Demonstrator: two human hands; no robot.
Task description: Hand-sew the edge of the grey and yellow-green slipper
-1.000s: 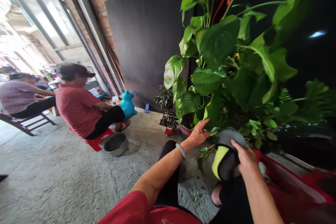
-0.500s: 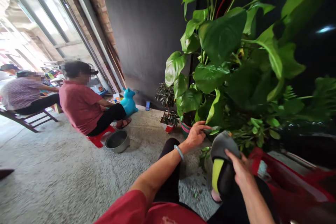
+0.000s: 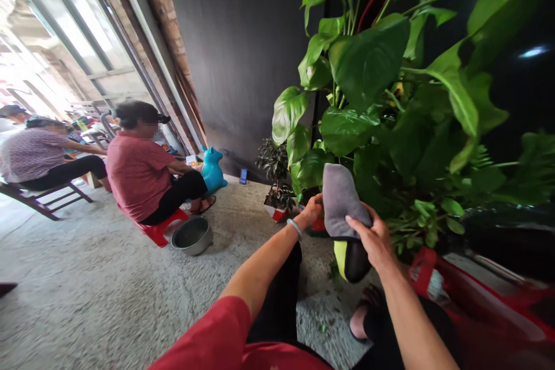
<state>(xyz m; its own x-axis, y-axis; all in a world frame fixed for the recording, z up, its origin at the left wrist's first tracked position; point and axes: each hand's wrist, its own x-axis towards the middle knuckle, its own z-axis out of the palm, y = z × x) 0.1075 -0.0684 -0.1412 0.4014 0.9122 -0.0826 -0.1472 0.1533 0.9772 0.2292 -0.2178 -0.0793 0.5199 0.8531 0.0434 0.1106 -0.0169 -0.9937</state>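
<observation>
One grey cloth (image 3: 344, 199) in right hand (image 3: 378, 240)

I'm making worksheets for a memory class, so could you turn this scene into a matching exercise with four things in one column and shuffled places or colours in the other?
Column 1
1. Grey cloth item with lime and black parts
2. Bangle
3. Round basin
4. Animal-shaped toy

Column 2
A. On the concrete floor, beside the red stool
B. Bright turquoise all over
C. Held in the right hand
D. Around the wrist of the left hand

Right pairs: 1-C, 2-D, 3-A, 4-B
</observation>
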